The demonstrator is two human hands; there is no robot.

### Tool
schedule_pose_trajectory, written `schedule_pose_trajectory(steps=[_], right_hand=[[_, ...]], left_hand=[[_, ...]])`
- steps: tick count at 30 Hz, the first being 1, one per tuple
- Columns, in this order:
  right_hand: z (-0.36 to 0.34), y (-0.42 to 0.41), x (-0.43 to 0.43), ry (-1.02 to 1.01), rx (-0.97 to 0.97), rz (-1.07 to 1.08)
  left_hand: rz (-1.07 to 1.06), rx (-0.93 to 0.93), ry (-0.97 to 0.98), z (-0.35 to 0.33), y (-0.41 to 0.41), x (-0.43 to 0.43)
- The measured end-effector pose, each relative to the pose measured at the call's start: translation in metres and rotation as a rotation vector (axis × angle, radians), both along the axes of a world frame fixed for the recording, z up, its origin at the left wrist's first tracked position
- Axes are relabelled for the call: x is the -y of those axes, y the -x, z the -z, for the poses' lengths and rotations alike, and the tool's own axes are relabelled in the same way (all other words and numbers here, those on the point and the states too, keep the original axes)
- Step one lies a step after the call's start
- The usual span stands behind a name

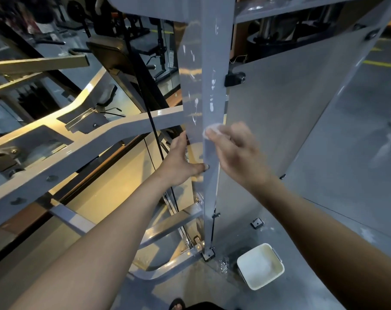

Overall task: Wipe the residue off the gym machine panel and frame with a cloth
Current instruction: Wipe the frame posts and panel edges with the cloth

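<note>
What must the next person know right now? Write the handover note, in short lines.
Left hand: open, flat against the clear panel, thumb on the frame post.
Right hand: blurred, seems to pinch the white cloth against the post.
Done: the post below the cloth shows no white marks.
To do: white residue on the post above the cloth, and more streaks on the clear panel.
Nearby: a white tub stands on the floor beside the foot of the post.
</note>
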State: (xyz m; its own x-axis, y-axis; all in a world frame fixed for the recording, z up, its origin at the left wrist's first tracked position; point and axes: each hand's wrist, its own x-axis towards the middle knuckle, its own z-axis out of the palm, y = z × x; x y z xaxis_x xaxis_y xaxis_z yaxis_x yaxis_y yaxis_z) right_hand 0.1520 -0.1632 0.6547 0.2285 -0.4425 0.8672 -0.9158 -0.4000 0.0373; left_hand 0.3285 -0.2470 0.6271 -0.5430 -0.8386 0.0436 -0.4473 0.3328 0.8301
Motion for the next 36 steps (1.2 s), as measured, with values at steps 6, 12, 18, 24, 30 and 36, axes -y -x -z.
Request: schedule_pose_trajectory(steps=[6,12,18,24,30,36], right_hand=[[0.034,-0.001,-0.009,-0.081,-0.071,-0.019],[-0.014,0.006,0.005,0.038,-0.007,-0.049],[0.016,0.014,-0.004,-0.079,-0.045,-0.043],[-0.031,0.01,0.012,0.181,0.025,-0.041],[-0.017,0.002,0.007,0.174,-0.003,-0.074],[-0.049,-0.01,0.023,0.336,0.165,0.023]], left_hand=[[0.005,0.031,0.015,-0.003,0.0,0.005],[0.051,-0.006,-0.014,-0.02,0.005,0.011],[-0.007,-0.051,-0.089,-0.025,0.013,0.009],[-0.014,-0.066,-0.096,-0.019,0.018,0.014],[0.022,-0.031,-0.099,-0.019,0.017,0.02],[0.025,-0.037,-0.112,-0.018,0.017,0.02]])
